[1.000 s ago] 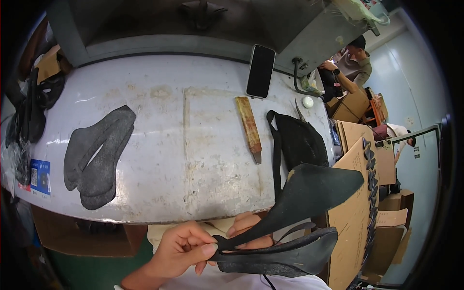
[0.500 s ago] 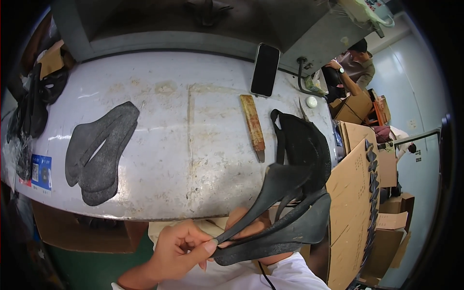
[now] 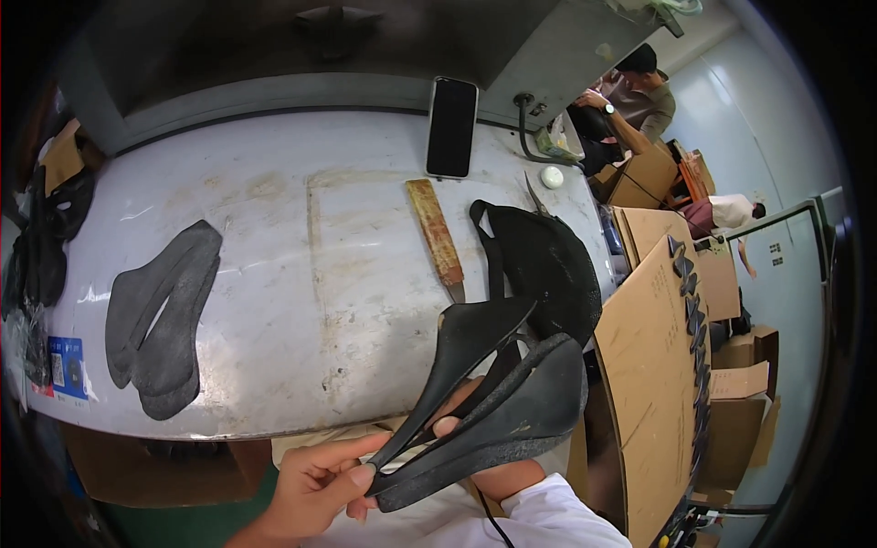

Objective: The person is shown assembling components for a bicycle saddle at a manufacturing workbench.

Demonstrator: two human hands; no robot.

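A black bicycle saddle cover [image 3: 539,393] with a long slot down its middle is held over the table's near edge. My left hand [image 3: 315,484] pinches its narrow tip between thumb and fingers. My right hand [image 3: 457,405] grips it from underneath, partly hidden, with fingers showing through the slot. Just beyond lies a second black cover-like piece [image 3: 553,265] on the table, partly overlapped by the held one. To the left rest grey saddle-shaped pads [image 3: 187,315], stacked unevenly.
A flat tool with a worn yellow-brown handle [image 3: 434,233] lies mid-table. Behind it are a phone [image 3: 452,128], a white round cap [image 3: 552,177] and a pointed metal tool [image 3: 535,194]. Cardboard [image 3: 649,365] stands at the right. A grey metal housing [image 3: 228,87] borders the back; people sit farther off.
The view has shifted, so the table items appear farther left. The saddle cover has turned slightly, showing more of its slot and upper side; both hands keep hold of it.
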